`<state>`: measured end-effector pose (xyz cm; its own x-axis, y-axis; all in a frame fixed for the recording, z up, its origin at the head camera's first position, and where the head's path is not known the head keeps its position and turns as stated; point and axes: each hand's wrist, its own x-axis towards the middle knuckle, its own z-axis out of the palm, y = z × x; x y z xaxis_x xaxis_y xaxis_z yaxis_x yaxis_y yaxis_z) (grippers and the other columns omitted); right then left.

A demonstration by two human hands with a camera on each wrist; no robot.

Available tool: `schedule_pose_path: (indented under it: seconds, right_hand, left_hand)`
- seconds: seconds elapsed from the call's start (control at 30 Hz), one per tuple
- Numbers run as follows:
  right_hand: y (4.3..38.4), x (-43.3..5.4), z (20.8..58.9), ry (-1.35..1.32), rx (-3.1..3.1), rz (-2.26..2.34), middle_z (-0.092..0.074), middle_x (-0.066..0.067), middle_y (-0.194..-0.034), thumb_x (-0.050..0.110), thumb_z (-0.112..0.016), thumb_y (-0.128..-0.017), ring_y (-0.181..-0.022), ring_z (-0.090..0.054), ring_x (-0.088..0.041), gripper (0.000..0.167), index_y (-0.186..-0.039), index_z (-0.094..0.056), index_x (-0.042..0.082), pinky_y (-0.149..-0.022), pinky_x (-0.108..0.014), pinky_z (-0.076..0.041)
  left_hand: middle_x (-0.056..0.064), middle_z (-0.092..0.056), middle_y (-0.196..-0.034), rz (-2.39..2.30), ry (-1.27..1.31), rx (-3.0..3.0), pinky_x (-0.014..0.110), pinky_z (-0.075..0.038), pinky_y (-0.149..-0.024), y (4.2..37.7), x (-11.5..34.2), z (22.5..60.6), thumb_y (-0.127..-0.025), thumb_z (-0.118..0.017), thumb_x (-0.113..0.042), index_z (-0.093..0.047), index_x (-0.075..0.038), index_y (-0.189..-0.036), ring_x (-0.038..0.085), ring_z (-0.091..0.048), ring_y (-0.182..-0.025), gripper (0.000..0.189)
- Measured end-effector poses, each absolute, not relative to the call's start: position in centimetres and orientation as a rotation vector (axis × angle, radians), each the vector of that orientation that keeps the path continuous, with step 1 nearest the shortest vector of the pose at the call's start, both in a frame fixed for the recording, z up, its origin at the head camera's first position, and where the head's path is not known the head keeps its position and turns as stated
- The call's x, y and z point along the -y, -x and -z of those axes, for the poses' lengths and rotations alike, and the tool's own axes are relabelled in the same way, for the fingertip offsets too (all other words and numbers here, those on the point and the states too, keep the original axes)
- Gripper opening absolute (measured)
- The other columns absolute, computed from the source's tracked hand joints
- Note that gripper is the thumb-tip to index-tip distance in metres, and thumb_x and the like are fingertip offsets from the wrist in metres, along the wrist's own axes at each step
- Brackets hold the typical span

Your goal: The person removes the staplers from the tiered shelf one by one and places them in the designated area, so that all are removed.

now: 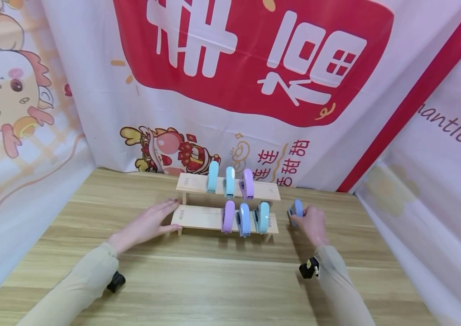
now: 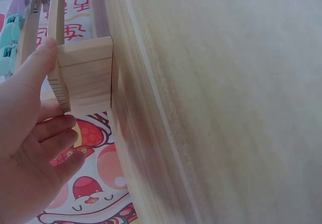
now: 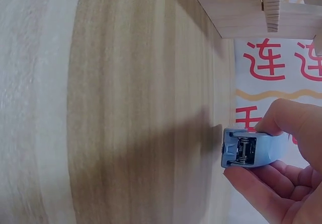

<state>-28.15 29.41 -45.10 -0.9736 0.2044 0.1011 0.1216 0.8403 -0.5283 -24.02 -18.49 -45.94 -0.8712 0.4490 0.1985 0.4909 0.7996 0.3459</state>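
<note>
Stapler [image 1: 295, 212], blue one, is pinched in your right hand [image 1: 314, 225]; your left hand [image 1: 148, 224], loosely spread, touches the wooden rack [image 1: 204, 216]. Cloth [image 1: 442, 174] past your right hand reads "antic"; rack stamps [image 1: 182, 214] too tiny tbh.

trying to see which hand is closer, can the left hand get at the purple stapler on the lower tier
Likely yes: the left hand touches the left end of the wooden shelf, and nothing stands between it and the purple stapler. It would probably have to leave that edge first.
</note>
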Motion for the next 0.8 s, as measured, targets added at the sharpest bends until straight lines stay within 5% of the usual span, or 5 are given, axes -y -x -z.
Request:
schedule_pose_path:
  seconds: [0.8]
  right_hand:
    - [28.44,-29.72,45.97,0.262,2.875,-0.829,-0.066,-0.011,-0.069,0.016,-0.073,-0.079,-0.058,-0.053,-0.014,0.021,-0.074,-0.06,0.0,-0.045,-0.021,-0.043]
  left_hand:
    - [0.024,-0.041,-0.154,0.606,0.751,2.894,0.061,-0.038,-0.115,24.09,18.54,45.99,-0.09,-0.07,-0.045,-0.042,0.001,-0.148,0.043,-0.041,-0.142,0.079]
